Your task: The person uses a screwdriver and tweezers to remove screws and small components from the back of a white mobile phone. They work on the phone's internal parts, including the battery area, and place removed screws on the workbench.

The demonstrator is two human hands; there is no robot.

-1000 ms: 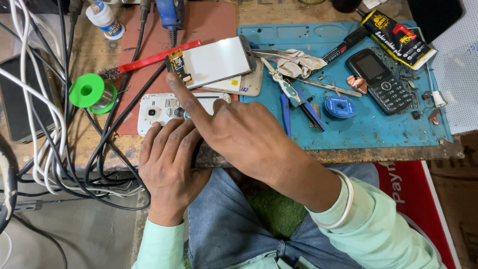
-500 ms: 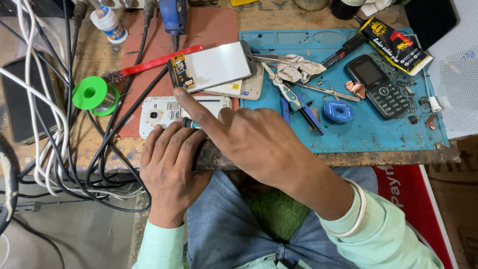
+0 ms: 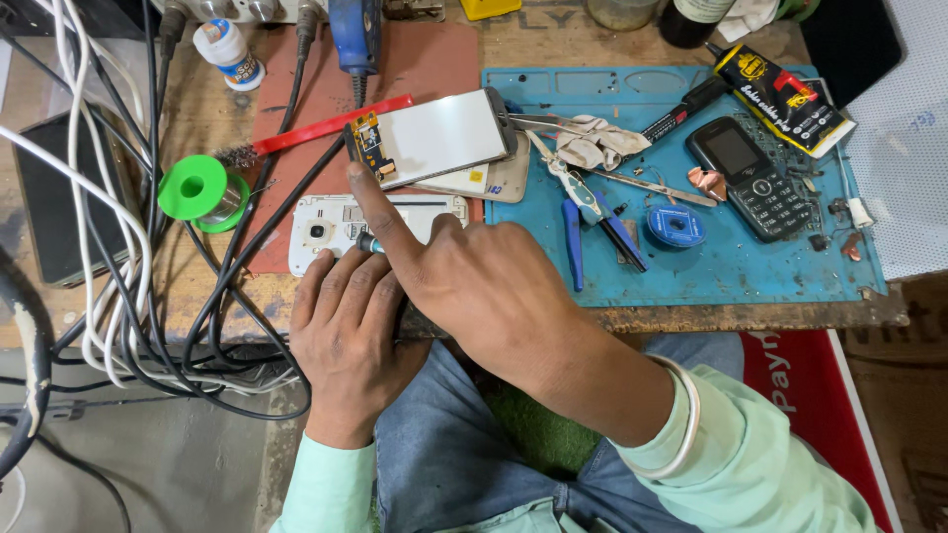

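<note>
Cluttered wooden workbench (image 3: 553,39), blue mat (image 3: 750,266), tangled cables (image 3: 118,296).

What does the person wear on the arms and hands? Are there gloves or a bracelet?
Both arms wear long sleeves of pale mint green. The right sleeve ends at a plain light bangle on the wrist. The left hand and right hand are bare: no gloves and no rings visible.

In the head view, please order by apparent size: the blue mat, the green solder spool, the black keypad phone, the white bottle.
1. blue mat
2. black keypad phone
3. green solder spool
4. white bottle

The spool and the bottle look nearly alike, so their order is unsure.
</note>
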